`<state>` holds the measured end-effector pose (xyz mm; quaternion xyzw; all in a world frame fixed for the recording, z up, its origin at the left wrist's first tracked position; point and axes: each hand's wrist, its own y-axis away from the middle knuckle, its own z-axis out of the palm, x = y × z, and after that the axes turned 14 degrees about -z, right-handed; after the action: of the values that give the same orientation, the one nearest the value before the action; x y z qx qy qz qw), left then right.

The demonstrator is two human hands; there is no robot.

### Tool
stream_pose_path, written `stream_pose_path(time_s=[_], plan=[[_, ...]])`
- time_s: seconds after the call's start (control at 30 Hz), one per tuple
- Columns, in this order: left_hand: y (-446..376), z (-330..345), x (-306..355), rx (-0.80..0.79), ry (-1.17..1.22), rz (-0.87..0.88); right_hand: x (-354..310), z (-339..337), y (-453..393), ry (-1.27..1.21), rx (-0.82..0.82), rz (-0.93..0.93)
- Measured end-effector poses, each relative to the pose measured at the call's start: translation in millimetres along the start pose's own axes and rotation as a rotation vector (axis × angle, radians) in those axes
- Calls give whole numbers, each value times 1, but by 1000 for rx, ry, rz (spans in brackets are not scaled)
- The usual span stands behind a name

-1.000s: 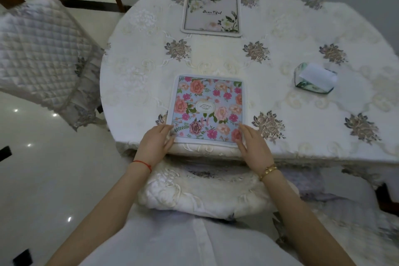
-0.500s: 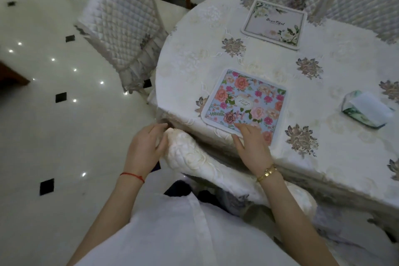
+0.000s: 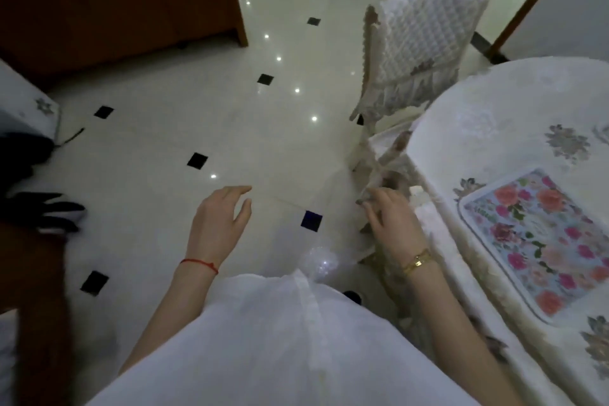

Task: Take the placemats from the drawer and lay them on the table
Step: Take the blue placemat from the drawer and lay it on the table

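White tile floor [image 3: 230,128] with small black diamonds fills the view from nine o'clock to the middle, with a brown wooden cabinet [image 3: 115,0] up at eleven o'clock. Over it, near the middle, hangs the left hand [image 3: 219,219], fingers loose and spread, holding nothing. Just to its right the right hand [image 3: 392,224] is also empty, fingers relaxed and pointing forward, near the edge of the cloth that drapes off the desk [image 3: 494,128]; whether it touches the cloth I cannot tell. A quilted chair [image 3: 425,53] stands at one o'clock.

At three to four o'clock the flowered placemat [image 3: 543,244] lies flat on the desk, close to its near edge. Its shape is close to square with rounded corners; its slightly longer side seems to run from about ten o'clock to four o'clock, so it sits skewed in this view.

It looks thin, light and somewhat stiff, probably with a smooth face that could slide on the cloth. Pinching two opposite edges or adjacent corners, one per hand, should keep such a mat level; nothing about it looks fragile.
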<state>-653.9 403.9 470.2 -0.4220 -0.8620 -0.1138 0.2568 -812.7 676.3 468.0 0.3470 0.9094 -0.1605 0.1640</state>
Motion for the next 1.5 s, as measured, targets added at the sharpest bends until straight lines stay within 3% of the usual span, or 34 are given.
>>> stream_pose_path(time_s=[0.37, 0.73, 1.2, 1.4, 1.5], plan=[[123, -147, -202, 303, -80, -528, -226, 129, -96, -162, -193, -555], [244, -178, -276, 586, 24, -1131, -409, 243, -134, -227, -566, -1051], [230, -234, -382, 938, 47, -1528, -656, 371, -228, -336, -755, -1554], [210, -250, -431, 1026, 73, -1652, -734, 424, -245, -348, -831, -1667], [207, -255, -461, 996, 70, -1661, -757, 451, -242, -298, -903, -1660]])
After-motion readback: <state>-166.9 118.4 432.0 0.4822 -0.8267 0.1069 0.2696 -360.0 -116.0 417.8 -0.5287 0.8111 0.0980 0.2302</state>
